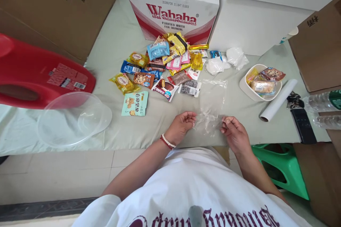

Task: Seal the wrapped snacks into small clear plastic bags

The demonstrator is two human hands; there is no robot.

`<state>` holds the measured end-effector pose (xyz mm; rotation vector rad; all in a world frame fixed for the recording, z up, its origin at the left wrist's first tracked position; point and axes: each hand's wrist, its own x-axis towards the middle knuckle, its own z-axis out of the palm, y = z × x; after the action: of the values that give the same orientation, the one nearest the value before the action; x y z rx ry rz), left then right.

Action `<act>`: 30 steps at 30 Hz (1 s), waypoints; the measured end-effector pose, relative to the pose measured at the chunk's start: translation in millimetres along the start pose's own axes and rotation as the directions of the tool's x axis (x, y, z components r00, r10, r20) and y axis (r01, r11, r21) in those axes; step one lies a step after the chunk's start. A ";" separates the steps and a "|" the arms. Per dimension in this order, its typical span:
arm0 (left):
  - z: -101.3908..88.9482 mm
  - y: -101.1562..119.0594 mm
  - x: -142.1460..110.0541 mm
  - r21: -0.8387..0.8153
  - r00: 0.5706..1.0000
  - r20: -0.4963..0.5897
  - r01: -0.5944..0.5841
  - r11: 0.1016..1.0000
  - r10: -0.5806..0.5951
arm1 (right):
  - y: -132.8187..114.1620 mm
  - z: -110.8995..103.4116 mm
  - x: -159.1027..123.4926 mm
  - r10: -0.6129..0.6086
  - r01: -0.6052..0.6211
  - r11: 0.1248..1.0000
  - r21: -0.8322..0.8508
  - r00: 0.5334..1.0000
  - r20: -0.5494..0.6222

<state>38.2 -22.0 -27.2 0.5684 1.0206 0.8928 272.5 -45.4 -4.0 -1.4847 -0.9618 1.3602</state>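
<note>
A clear plastic bag lies flat on the pale green cloth in front of me. My left hand, with a bead bracelet at the wrist, pinches the bag's near left corner. My right hand pinches its near right corner. Both hands have their fingers curled closed on the film. Beyond the bag a heap of snack packets is spread out, with a green packet lying apart at the left.
A white bowl at the right holds a few snack packets. Beside it lie a white paper roll, keys and a dark remote. A clear plastic lid, a red container, a Wahaha box, cartons and a green stool surround the area.
</note>
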 end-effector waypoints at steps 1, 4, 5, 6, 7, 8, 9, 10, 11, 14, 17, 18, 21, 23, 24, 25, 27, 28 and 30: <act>1.5 0.7 0.3 0.020 1.000 0.002 0.000 1.000 0.000 | -0.1 -9.2 -1.1 -0.003 0.000 0.993 -0.118 1.000 -0.028; 9.7 1.4 1.3 0.116 1.000 -0.006 -0.028 0.993 0.029 | -8.7 -23.9 -6.8 -0.246 0.168 0.839 -0.517 0.965 -0.087; 13.5 1.1 1.4 0.159 0.999 -0.008 -0.047 0.986 0.049 | -13.8 -22.0 -8.7 -0.353 0.254 0.757 -0.602 0.934 -0.049; 17.5 0.7 1.3 0.206 0.997 -0.008 -0.070 0.976 0.074 | -19.1 -16.6 -10.0 -0.429 0.333 0.675 -0.659 0.903 0.017; 21.5 0.2 1.1 0.248 0.995 -0.005 -0.096 0.964 0.101 | -23.9 -8.0 -10.3 -0.464 0.396 0.600 -0.695 0.880 0.101; 25.4 -0.3 0.7 0.275 0.992 0.000 -0.122 0.954 0.127 | -27.4 2.8 -9.4 -0.458 0.442 0.538 -0.718 0.868 0.191; 28.8 -0.6 0.2 0.276 0.989 0.005 -0.142 0.951 0.146 | -29.4 14.7 -7.3 -0.429 0.473 0.495 -0.729 0.863 0.268; 31.6 -0.6 -0.4 0.243 0.988 0.005 -0.154 0.958 0.157 | -30.0 26.8 -4.0 -0.391 0.492 0.470 -0.732 0.860 0.327; 33.8 -0.1 -1.0 0.181 0.987 -0.003 -0.159 0.971 0.162 | -29.4 38.1 0.1 -0.357 0.507 0.463 -0.727 0.857 0.371; 36.5 4.3 -3.2 -0.049 0.988 -0.059 -0.144 0.988 0.141 | -26.5 62.8 13.6 -0.328 0.557 0.496 -0.666 0.830 0.450; 35.0 11.8 -5.3 -0.043 0.977 -0.103 -0.189 0.981 0.184 | -30.1 72.2 22.5 -0.377 0.590 0.567 -0.575 0.806 0.456; 33.7 14.2 -5.8 -0.001 0.972 -0.106 -0.213 0.977 0.212 | -32.8 72.5 24.3 -0.380 0.579 0.619 -0.531 0.812 0.444; 25.7 20.0 -6.1 0.063 0.949 -0.138 -0.276 0.959 0.282 | -40.6 66.5 27.5 -0.319 0.444 0.815 -0.372 0.880 0.351; 16.0 22.3 -6.4 0.048 0.936 -0.189 -0.293 0.955 0.297 | -42.0 58.4 28.5 -0.265 0.332 0.902 -0.275 0.931 0.252; 9.7 22.8 -7.0 0.041 0.930 -0.212 -0.299 0.953 0.301 | -40.6 53.6 28.4 -0.248 0.294 0.925 -0.239 0.947 0.204; 2.7 22.6 -8.3 0.038 0.924 -0.232 -0.303 0.952 0.303 | -37.7 48.3 27.7 -0.240 0.271 0.939 -0.213 0.958 0.157; -12.9 20.4 -13.6 0.049 0.913 -0.271 -0.304 0.951 0.305 | -27.0 36.6 24.2 -0.237 0.243 0.953 -0.180 0.970 0.055; -21.0 18.5 -17.9 0.068 0.908 -0.287 -0.299 0.952 0.306 | -19.8 30.0 21.3 -0.229 0.226 0.958 -0.176 0.973 0.004; -36.4 13.5 -29.4 0.141 0.899 -0.312 -0.276 0.951 0.307 | -4.6 15.1 13.5 -0.188 0.171 0.959 -0.226 0.981 -0.053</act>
<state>-6.4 -39.4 -18.6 0.6767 1.3079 1.2416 258.9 -29.7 -4.0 -1.5571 -1.2003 1.0882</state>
